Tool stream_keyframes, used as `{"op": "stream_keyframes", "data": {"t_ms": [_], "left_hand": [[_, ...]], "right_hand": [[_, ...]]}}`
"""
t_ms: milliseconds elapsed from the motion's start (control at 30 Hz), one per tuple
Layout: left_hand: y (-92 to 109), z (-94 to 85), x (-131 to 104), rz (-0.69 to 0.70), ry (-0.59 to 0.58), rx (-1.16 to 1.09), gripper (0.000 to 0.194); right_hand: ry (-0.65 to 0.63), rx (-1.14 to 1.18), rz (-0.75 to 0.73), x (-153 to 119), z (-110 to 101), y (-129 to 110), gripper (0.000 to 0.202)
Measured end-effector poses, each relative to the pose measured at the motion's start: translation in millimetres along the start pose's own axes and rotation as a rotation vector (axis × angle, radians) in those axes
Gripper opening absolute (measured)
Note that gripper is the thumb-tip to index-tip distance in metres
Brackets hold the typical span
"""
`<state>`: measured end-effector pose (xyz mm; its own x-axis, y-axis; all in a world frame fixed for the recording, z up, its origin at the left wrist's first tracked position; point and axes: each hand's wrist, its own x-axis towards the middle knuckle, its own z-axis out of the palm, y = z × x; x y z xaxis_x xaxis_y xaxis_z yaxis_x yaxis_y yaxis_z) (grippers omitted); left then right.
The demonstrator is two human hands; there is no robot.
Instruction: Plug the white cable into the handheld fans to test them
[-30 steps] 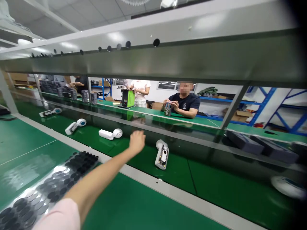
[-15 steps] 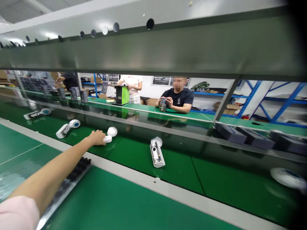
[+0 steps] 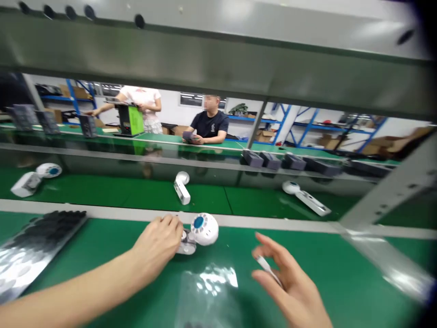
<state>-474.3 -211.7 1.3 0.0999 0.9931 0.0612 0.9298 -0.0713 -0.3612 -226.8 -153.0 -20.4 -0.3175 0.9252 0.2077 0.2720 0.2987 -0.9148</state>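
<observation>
My left hand [image 3: 160, 241] is closed around the handle of a white round-headed handheld device [image 3: 205, 229], above the green near table. The device's head has a blue centre and points to the right, and part of its open handle shows inner parts. To the right, my right hand [image 3: 287, 278] is raised with thumb and fingers curved. A thin white stick-like piece [image 3: 268, 269] lies in its grip, blurred, so its kind is unclear. A shiny clear plastic sheet [image 3: 211, 287] lies on the table between and below the hands.
A sheet of black round pads [image 3: 44, 246] lies at left. Similar white devices [image 3: 182, 189] rest on the sunken green belt ahead. Dark boxes [image 3: 271, 160] line its far ledge. A metal post [image 3: 392, 191] stands at right, and two people work across the line.
My left hand has drawn back from the belt to the near table with a white device. My right hand has come into view with a white piece. The view has turned right.
</observation>
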Motion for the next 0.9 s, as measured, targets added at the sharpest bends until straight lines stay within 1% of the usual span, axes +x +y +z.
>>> {"op": "stream_keyframes", "data": {"t_ms": [33,67,133,167,200,233,300,400,433,467,533,600,633,667,700,733,767,800,833,900], "left_hand": [[19,-4.8,-4,0.043,0.047,0.008,0.028],[34,-8.7,-9,0.076,0.106,0.022,0.029],[54,-14.3,-18,0.107,0.234,0.05,0.03],[60,-16.3,-22,0.108,0.279,0.049,0.031],[64,-18.1,-26,0.103,0.302,0.034,0.033],[67,-19.7,-30,0.095,0.313,0.006,0.034],[69,-22.9,-37,0.052,0.329,-0.07,0.036],[70,-29.7,-46,-0.076,0.349,-0.207,0.038],[70,-32.7,-48,-0.125,0.318,-0.28,0.038],[70,-35.9,-50,-0.17,0.256,-0.382,0.04],[66,-41.3,-54,-0.232,0.051,-0.689,0.042],[61,-42.4,-59,-0.223,-0.208,-1.101,0.034],[59,-40.6,-61,-0.199,-0.348,-1.335,0.028],[58,-37.5,-63,-0.185,-0.468,-1.561,0.027],[59,-33.4,-66,-0.193,-0.562,-1.767,0.03],[62,-28.8,-69,-0.229,-0.626,-1.932,0.036],[66,-24.2,-71,-0.287,-0.666,-2.047,0.041],[72,-20.2,-73,-0.359,-0.669,-2.114,0.045],[77,-16.8,-74,-0.429,-0.636,-2.148,0.047],[86,-11.9,-74,-0.532,-0.544,-2.193,0.047]], "right_hand": [[-0.041,-0.05,-0.029,0,0,-11,0.057],[-0.083,-0.124,-0.068,0,1,-20,0.064],[-0.186,-0.27,-0.092,-3,0,-36,0.061],[-0.226,-0.31,-0.079,-5,-1,-42,0.056],[-0.251,-0.309,-0.048,-7,-3,-45,0.051],[-0.261,-0.26,-0.006,-9,-4,-47,0.046],[-0.269,-0.047,0.075,-14,-7,-44,0.042],[-0.281,0.298,0.125,-18,-9,-31,0.043],[-0.275,0.36,0.123,-18,-9,-26,0.045],[-0.267,0.398,0.119,-18,-9,-22,0.048],[-0.278,0.432,0.117,-16,-8,-16,0.053],[-0.359,0.457,0.128,-13,-6,-14,0.057],[-0.408,0.472,0.133,-11,-5,-14,0.057],[-0.449,0.484,0.138,-9,-3,-14,0.057],[-0.475,0.491,0.141,-8,-2,-15,0.056],[-0.481,0.488,0.141,-7,0,-15,0.056],[-0.46,0.463,0.137,-6,1,-15,0.056],[-0.418,0.397,0.122,-7,2,-14,0.053],[-0.374,0.302,0.1,-9,3,-13,0.046],[-0.321,0.104,0.058,-19,4,-8,0.021]]}}
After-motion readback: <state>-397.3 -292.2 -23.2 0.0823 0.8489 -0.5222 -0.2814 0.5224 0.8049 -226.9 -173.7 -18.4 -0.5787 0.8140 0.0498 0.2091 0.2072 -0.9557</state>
